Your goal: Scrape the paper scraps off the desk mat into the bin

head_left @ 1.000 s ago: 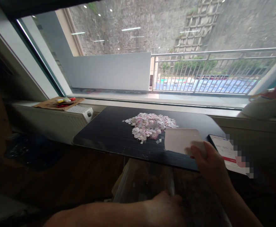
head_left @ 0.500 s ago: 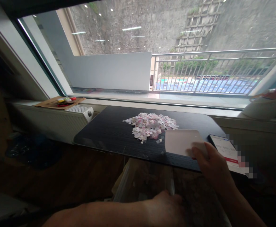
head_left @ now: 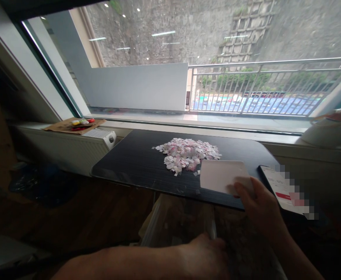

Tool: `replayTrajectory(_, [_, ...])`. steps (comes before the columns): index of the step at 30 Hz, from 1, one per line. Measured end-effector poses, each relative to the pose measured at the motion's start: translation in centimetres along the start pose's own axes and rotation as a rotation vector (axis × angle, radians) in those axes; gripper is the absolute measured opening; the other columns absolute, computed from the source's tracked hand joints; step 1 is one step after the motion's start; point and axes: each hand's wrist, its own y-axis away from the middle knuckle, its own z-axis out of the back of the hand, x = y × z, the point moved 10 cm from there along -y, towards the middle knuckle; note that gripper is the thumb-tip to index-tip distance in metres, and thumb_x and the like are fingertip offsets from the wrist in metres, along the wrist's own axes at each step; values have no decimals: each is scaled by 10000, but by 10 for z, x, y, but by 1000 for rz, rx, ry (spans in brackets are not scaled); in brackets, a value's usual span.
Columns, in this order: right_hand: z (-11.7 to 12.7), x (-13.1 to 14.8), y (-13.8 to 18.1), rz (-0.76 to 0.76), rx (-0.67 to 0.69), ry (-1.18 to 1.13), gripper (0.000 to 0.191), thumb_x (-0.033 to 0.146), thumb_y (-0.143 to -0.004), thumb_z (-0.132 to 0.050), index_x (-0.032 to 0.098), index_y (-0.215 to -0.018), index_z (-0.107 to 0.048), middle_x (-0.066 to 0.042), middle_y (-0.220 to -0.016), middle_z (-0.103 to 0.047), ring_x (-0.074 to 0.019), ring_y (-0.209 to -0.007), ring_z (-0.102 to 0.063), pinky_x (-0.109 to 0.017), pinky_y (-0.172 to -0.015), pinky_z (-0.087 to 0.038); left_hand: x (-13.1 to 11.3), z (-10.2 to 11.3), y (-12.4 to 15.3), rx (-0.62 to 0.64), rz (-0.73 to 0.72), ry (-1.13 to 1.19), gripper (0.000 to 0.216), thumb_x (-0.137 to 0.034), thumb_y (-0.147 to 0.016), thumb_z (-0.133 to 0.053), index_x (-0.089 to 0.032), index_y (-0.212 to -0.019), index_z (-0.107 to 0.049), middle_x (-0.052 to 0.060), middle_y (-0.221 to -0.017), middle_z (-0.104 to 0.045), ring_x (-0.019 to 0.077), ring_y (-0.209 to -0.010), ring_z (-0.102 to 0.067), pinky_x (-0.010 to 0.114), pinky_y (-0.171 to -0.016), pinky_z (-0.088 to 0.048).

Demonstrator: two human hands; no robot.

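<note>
My right hand (head_left: 256,196) is closed on a flat, pale pink plastic scraper (head_left: 221,175), thumb on top. The scraper is held over the front right part of the black table (head_left: 123,167), beside a heap of small white and pink paper scraps (head_left: 188,151). A few loose scraps lie left of the scraper, towards the table's front edge. Below that edge stands a clear plastic bin (head_left: 153,231) with scraps in it. My left hand (head_left: 210,251) is closed at the bin's right rim, its fingers dim in shadow.
A phone (head_left: 278,186) lies at the table's right edge. To the left, a radiator (head_left: 68,151) carries brown paper (head_left: 58,125) with small colourful items on it. Dark plastic bags (head_left: 42,184) lie on the floor. A large window rises behind the table.
My right hand has slid the scraper slightly to the left. A small loose scrap near the table's front edge has shifted left and nearer the edge. My left hand stays at the bin.
</note>
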Motion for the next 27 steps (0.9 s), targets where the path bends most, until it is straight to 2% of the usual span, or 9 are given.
replayTrajectory(5, [-12,-9,1,-69,54,-100,274,463,-779,-589,214,-886,-629,-29,-729,-728,-215,-619,-702,-294,-554,-553,0,7,4,3,-9,-3,178,-236,-940,-565,-172,-811,-671,39,-884,-731,248,-955,-669,287,-459,-401])
replayTrajectory(10, [-15,-11,9,-65,142,-149,238,444,-771,-623,222,-853,-644,-18,-729,-726,-211,-646,-692,-283,-560,-552,0,6,3,-6,-5,14,168,-236,-927,-589,-182,-787,-665,38,-931,-744,243,-955,-673,293,-508,-460])
replayTrajectory(12, [-8,-13,9,-84,104,-166,249,455,-769,-625,223,-856,-648,-14,-716,-719,-208,-634,-680,-284,-554,-542,1,-1,1,2,15,13,146,-233,-903,-624,-189,-770,-666,43,-935,-744,252,-963,-666,301,-531,-483])
replayTrajectory(17, [22,-13,4,-157,-133,-96,257,472,-785,-601,234,-871,-643,-10,-694,-705,-213,-626,-672,-301,-577,-521,4,-10,-1,-25,15,4,119,-222,-867,-666,-183,-754,-671,39,-903,-725,247,-936,-635,285,-512,-444])
replayTrajectory(22, [24,-10,-7,-124,-185,-81,219,432,-811,-585,230,-880,-633,-11,-689,-693,-208,-610,-676,-299,-574,-516,15,4,29,-28,75,-4,196,-185,-850,-675,-161,-661,-629,35,-801,-676,221,-900,-594,312,-458,-290])
replayTrajectory(27, [8,-18,-13,-89,-112,-114,229,440,-782,-601,222,-846,-630,-18,-700,-703,-205,-590,-672,-300,-563,-515,38,10,74,-33,215,37,132,-178,-864,-665,-171,-732,-659,21,-828,-662,218,-897,-573,331,-511,-280])
